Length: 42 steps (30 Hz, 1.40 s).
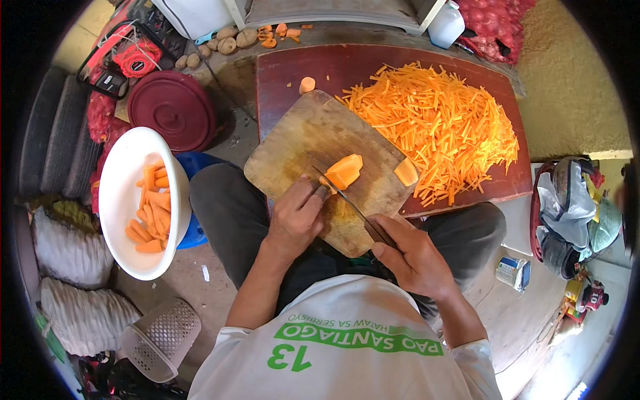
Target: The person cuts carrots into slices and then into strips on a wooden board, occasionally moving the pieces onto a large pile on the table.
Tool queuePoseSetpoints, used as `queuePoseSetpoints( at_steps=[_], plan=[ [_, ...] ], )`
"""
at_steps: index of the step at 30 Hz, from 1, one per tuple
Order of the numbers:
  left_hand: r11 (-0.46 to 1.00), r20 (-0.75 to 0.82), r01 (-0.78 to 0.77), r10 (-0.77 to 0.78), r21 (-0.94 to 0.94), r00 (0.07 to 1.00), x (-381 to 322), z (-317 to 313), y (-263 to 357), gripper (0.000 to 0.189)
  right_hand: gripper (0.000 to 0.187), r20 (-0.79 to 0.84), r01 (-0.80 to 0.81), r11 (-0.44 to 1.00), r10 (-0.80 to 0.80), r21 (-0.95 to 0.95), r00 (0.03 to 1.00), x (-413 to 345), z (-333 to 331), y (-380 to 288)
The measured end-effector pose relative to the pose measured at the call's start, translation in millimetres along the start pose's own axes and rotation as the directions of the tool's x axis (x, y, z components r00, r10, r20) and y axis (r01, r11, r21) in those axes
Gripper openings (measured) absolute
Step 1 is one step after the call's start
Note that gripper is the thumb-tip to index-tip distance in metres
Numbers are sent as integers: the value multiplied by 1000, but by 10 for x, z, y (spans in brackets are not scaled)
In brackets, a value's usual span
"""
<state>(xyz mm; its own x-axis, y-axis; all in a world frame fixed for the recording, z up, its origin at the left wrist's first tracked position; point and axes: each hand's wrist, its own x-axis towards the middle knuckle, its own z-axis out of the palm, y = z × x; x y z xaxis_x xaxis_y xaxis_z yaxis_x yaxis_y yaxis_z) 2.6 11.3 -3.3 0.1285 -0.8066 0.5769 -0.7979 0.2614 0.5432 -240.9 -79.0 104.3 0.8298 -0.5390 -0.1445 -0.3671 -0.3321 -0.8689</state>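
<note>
My right hand point(412, 255) grips the brown handle of a kitchen knife point(354, 206), its blade slanting up and left across a carrot piece. My left hand point(298, 217) pinches the near end of this cut carrot piece point(345, 170), its fingertips close beside the blade. Both rest over a worn wooden cutting board point(300, 135) laid at an angle above my lap. Thin orange shreds lie under the blade. Another carrot chunk point(406, 172) sits at the board's right edge. A large heap of carrot strips point(435, 125) lies just beyond the board.
The red tabletop point(287, 62) bears the heap and a carrot stub point(307, 85). To my left, a white basin point(111, 200) holds peeled carrots point(155, 215). Past it stand a maroon lidded tub point(170, 110) and a tipped plastic basket point(165, 335). A can point(512, 272) is at right.
</note>
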Motion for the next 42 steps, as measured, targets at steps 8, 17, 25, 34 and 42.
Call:
queuePoseSetpoints(
  at_steps=[8,17,25,34,42],
  plan=[
    [1000,25,18,-19,23,1000,-1,-42,11,39,43,-16,-38,997,39,66,999,-18,54,26],
    [999,-55,24,-26,-38,998,34,37,-12,33,44,-53,-130,976,141,177,989,-291,-106,87],
    [993,-54,98,-102,-67,993,52,37,16,31,40,161,-389,861,355,328,921,-584,-49,231],
    [989,-34,127,-130,-83,991,29,4,3,18,41,-99,-355,904,386,239,917,-392,-287,410],
    [988,-43,131,-135,-86,990,24,-1,-6,19,41,32,-330,920,331,211,943,-503,-160,211]
  ],
)
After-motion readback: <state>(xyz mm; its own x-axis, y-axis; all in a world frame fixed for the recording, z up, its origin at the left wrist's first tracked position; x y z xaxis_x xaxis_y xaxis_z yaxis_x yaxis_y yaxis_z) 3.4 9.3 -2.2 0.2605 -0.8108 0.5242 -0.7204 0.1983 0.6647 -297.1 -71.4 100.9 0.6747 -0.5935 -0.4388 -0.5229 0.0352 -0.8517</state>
